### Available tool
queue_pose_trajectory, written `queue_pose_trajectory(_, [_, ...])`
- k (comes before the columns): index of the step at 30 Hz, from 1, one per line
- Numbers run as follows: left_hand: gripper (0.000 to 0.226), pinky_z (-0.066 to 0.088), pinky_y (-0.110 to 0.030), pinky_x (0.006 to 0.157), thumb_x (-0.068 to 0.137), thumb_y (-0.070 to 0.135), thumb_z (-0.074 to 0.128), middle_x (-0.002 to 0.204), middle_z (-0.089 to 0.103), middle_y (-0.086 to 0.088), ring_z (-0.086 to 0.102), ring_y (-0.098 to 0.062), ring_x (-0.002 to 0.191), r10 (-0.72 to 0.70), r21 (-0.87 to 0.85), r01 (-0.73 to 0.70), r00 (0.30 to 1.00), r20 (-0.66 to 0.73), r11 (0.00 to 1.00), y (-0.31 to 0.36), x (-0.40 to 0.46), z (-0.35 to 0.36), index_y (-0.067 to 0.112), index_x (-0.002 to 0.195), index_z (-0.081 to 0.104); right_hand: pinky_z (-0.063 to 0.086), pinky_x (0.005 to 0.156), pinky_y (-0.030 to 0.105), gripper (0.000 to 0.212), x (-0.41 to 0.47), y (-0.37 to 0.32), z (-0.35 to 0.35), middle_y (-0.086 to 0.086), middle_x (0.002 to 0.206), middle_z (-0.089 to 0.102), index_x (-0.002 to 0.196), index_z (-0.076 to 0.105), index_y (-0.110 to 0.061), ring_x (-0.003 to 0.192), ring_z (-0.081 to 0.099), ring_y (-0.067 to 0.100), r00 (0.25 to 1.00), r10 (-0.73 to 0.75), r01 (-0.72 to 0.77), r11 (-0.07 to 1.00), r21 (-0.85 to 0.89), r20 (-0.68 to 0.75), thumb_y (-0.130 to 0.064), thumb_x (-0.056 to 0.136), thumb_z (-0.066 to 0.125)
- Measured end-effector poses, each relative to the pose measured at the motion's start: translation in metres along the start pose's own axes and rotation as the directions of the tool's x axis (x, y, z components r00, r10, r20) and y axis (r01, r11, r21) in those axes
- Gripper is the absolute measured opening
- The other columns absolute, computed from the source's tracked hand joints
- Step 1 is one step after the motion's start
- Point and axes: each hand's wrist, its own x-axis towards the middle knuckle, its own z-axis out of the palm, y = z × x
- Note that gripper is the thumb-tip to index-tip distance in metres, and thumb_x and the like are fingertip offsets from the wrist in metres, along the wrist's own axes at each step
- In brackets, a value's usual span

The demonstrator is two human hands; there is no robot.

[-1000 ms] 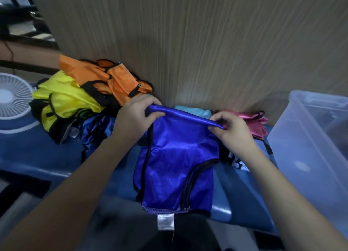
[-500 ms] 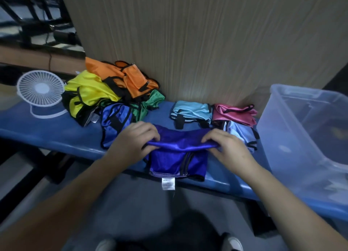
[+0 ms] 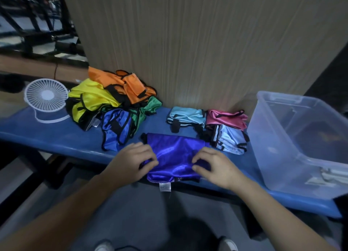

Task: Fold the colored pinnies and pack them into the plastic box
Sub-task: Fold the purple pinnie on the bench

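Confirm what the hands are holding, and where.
Both grip the purple pinny lying on the bench: left hand at its near-left edge, right hand at its near-right edge, fingers curled into the cloth.

Both bare forearms reach in from the lower corners, the left from 7 o'clock, the right from 5 o'clock, converging toward centre. The left hand [image 3: 131, 161] lies palm down, fingers curled, tips pointing toward 3 o'clock. The right hand [image 3: 213, 165] mirrors it, fingers curled toward 9 o'clock, thumb nearest the person.
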Motion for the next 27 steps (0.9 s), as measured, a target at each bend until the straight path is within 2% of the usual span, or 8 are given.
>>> queue_pose_trajectory(2, [0.016,0.045,-0.034,0.076,0.099,0.028,0.057,0.095,0.06,0.009,0.054,-0.015,0.084,-0.049,0.049,0.053,0.996,-0.072,0.997,0.003,0.011,0.004,0.02,0.091,0.068,0.045,0.096,0.038,0.036,0.006,-0.003,0.002,-0.011,0.108,0.058,0.107,0.068,-0.025,0.103,0.056,0.016,0.988,-0.022,0.008,0.996,-0.092,-0.154,-0.051,0.092,0.048])
queue_pose_trajectory(5, [0.031,0.045,-0.035,0.097,0.099,0.037,0.046,0.123,0.059,0.008,0.056,-0.016,0.115,-0.225,0.058,0.226,0.974,-0.031,0.972,0.003,0.027,0.016,0.021,0.117,0.066,0.03,0.117,0.035,0.057,0.021,-0.009,0.009,-0.004,0.14,0.052,0.133,0.059,-0.018,0.136,0.043,0.019,0.98,0.019,-0.059,0.978,-0.199,-0.198,-0.054,0.096,0.034])
queue_pose_trajectory(8, [0.071,0.009,-0.028,0.123,0.095,0.058,0.016,0.161,0.03,0.009,0.02,-0.011,0.151,-0.334,0.091,0.322,0.922,0.196,0.942,0.0,0.04,0.035,0.022,0.153,0.037,0.003,0.124,0.033,0.081,0.031,-0.01,0.022,-0.003,0.165,0.021,0.155,0.032,-0.018,0.154,0.007,0.015,0.994,0.097,-0.107,0.968,-0.228,-0.057,-0.067,0.092,0.019])
queue_pose_trajectory(10, [0.086,-0.007,-0.025,0.121,0.088,0.069,0.0,0.167,0.009,0.01,-0.001,-0.007,0.153,-0.347,0.143,0.317,0.89,0.295,0.937,-0.006,0.04,0.044,0.024,0.16,0.016,-0.006,0.124,0.033,0.093,0.032,-0.006,0.028,-0.005,0.168,0.006,0.159,0.016,-0.02,0.154,-0.007,0.012,0.989,0.141,-0.126,0.957,-0.261,0.037,-0.078,0.087,0.009])
queue_pose_trajectory(13, [0.102,-0.008,-0.029,0.122,0.076,0.08,-0.02,0.166,-0.007,0.012,-0.011,-0.005,0.152,-0.378,0.199,0.326,0.852,0.362,0.924,-0.019,0.03,0.05,0.028,0.16,0.003,-0.007,0.124,0.035,0.101,0.027,0.003,0.03,-0.006,0.168,-0.006,0.16,0.004,-0.021,0.153,-0.015,0.011,0.967,0.228,-0.189,0.941,-0.281,0.114,-0.081,0.078,0.0])
queue_pose_trajectory(16, [0.094,-0.004,-0.03,0.122,0.08,0.081,-0.01,0.167,-0.013,0.007,-0.009,-0.009,0.153,-0.413,0.237,0.345,0.831,0.373,0.908,-0.025,0.023,0.051,0.032,0.16,-0.004,-0.007,0.124,0.035,0.097,0.022,0.009,0.03,-0.011,0.166,-0.013,0.16,-0.003,-0.025,0.151,-0.019,0.007,0.947,0.274,-0.224,0.937,-0.269,0.169,-0.079,0.08,0.004])
queue_pose_trajectory(22, [0.109,0.001,-0.036,0.123,0.064,0.095,-0.012,0.168,-0.007,0.005,-0.005,-0.012,0.154,-0.463,0.232,0.401,0.769,0.44,0.886,-0.032,0.025,0.042,0.038,0.158,-0.008,-0.005,0.124,0.035,0.096,0.026,0.012,0.026,-0.016,0.166,-0.007,0.16,0.003,-0.03,0.151,-0.013,0.004,0.938,0.286,-0.247,0.947,-0.204,0.196,-0.083,0.081,0.015])
queue_pose_trajectory(27, [0.094,0.014,-0.039,0.122,0.076,0.088,0.006,0.158,0.035,0.007,0.025,-0.014,0.147,-0.495,0.071,0.509,0.784,0.375,0.858,-0.047,0.043,0.028,0.04,0.151,0.035,0.03,0.114,0.033,0.083,0.037,0.017,0.01,-0.007,0.147,0.046,0.148,0.042,-0.025,0.133,0.038,0.014,0.967,0.255,-0.253,0.964,-0.086,0.012,-0.075,0.083,0.029])
